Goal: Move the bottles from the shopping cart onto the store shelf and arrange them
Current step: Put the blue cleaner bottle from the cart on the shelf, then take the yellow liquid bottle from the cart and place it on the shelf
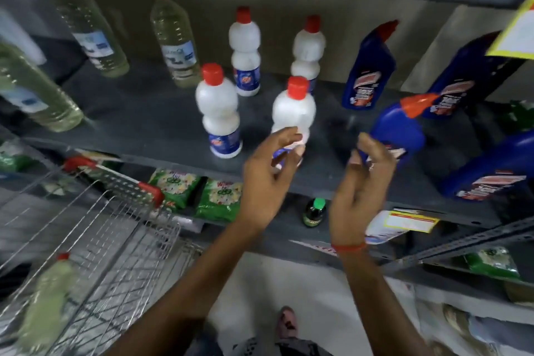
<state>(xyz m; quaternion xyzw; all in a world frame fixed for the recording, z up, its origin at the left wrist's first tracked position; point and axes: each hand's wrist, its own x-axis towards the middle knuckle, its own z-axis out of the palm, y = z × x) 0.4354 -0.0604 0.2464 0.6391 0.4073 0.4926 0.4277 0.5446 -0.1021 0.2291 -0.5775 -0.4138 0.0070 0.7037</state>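
My left hand (270, 173) and right hand (361, 182), raised with fingers loosely curled apart, hold nothing. A white bottle (293, 115) at 12 o'clock of the left stands on the shelf (144, 118); the blue bottle (397, 130) sits at 1 o'clock of the right. The cart (109, 228) holds one clear bottle (46, 295).

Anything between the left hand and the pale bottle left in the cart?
Yes. The cart's red-capped rim and wire wall lie between the left hand, up at the shelf, and the bottle in the basket.
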